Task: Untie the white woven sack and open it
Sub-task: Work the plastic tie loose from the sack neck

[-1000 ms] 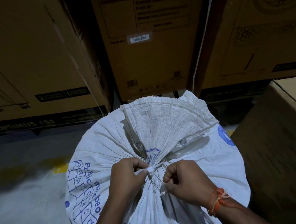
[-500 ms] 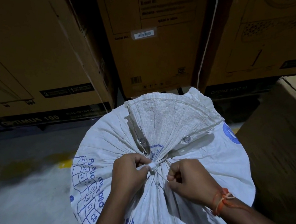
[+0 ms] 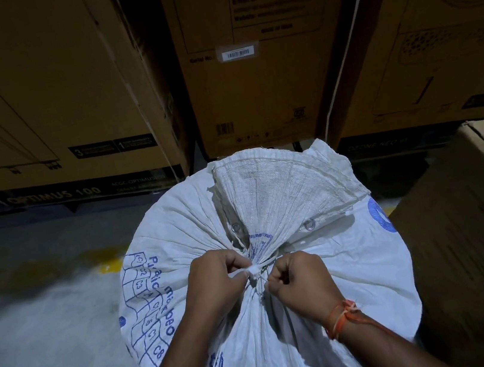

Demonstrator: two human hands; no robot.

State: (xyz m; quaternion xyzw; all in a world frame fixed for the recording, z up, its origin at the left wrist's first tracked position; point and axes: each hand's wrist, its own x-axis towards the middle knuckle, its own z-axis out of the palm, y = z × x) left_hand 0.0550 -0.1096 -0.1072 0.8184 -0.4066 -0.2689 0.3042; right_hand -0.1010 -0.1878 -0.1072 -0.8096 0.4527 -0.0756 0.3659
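A full white woven sack (image 3: 339, 256) with blue print stands upright on the floor below me. Its neck is gathered and bound by a white tie with a knot (image 3: 253, 270); the loose mouth fans out beyond the knot. My left hand (image 3: 214, 281) pinches the tie at the left of the knot. My right hand (image 3: 301, 284), with an orange thread at the wrist, is curled just right of the knot and pinches a thin strand of the tie. Both hands nearly touch at the knot.
Large cardboard cartons (image 3: 249, 72) are stacked as a wall just beyond the sack. Another carton (image 3: 476, 226) stands close on the right. Grey concrete floor (image 3: 44, 338) with a faded yellow line lies to the left.
My right hand has moved up and left, closer to the knot, so the two hands now sit nearly together. The sack stays tied.
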